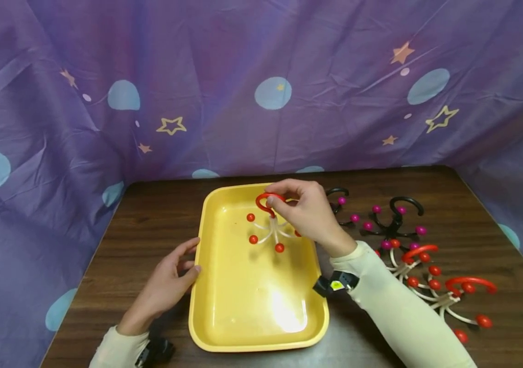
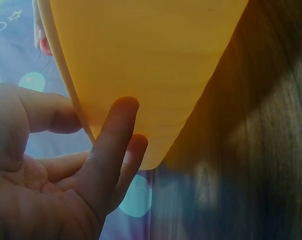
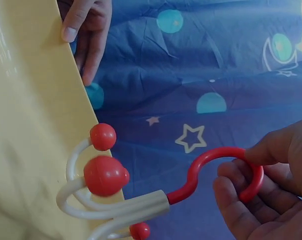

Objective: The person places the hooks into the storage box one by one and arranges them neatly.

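My right hand (image 1: 305,209) pinches the red curved hook of a multi-arm hanger (image 1: 274,223) between thumb and fingers. The hanger has a white stem and several curved white arms with red ball tips; it hangs upright over the yellow tray (image 1: 252,343). The right wrist view shows the ball-tipped arms (image 3: 107,176) near the tray's rim, with the fingers around the hook's end. On the tray's left side rests my left hand (image 1: 165,281), its thumb at the rim and its extended fingers (image 2: 116,125) against the outer wall.
Right of the tray stand black hangers with magenta balls, one (image 1: 390,227) in full view and another (image 1: 335,202) partly behind my right hand. Nearer, two red-and-white hangers (image 1: 450,301) (image 1: 401,268) are partly covered by my right sleeve. A purple curtain (image 1: 224,102) hangs behind the wooden table (image 1: 151,220).
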Motion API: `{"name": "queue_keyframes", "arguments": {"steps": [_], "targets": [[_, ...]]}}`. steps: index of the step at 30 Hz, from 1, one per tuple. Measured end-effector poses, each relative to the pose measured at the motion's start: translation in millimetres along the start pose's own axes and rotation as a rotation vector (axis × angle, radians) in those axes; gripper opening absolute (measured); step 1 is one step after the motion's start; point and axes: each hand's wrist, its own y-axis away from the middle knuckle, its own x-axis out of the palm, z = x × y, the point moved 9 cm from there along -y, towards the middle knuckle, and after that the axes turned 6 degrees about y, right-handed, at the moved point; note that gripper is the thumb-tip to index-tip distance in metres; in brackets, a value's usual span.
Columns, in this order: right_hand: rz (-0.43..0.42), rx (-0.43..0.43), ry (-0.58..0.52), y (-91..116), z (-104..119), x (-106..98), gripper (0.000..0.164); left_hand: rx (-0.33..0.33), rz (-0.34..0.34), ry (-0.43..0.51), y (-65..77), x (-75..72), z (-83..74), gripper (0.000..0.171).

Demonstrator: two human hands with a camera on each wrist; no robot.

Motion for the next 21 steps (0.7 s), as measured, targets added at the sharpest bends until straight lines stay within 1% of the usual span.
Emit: {"name": "queue_keyframes", "arguments": {"steps": [5,9,14,21], "targets": [[0.014,-0.014,0.052,-7.9,-1.2,14.4,0.014,0.013,0.005,-0.005,1.4,-0.5,-0.3,0.063],[0.035,-0.017,0.061,-14.7,-2.0,25.5,0.015,0.021,0.013,0.01,2.1,-0.1,-0.7,0.062],[0.049,-0.017,0.03,-21.9,-5.7,39.1,0.016,0.017,0.017,0.012,1.7,0.3,-1.3,0.061],[0.077,-0.041,-0.007,-33.8,-12.0,60.5,0.017,0.041,0.018,0.009,0.7,0.7,-5.2,0.061]]}}
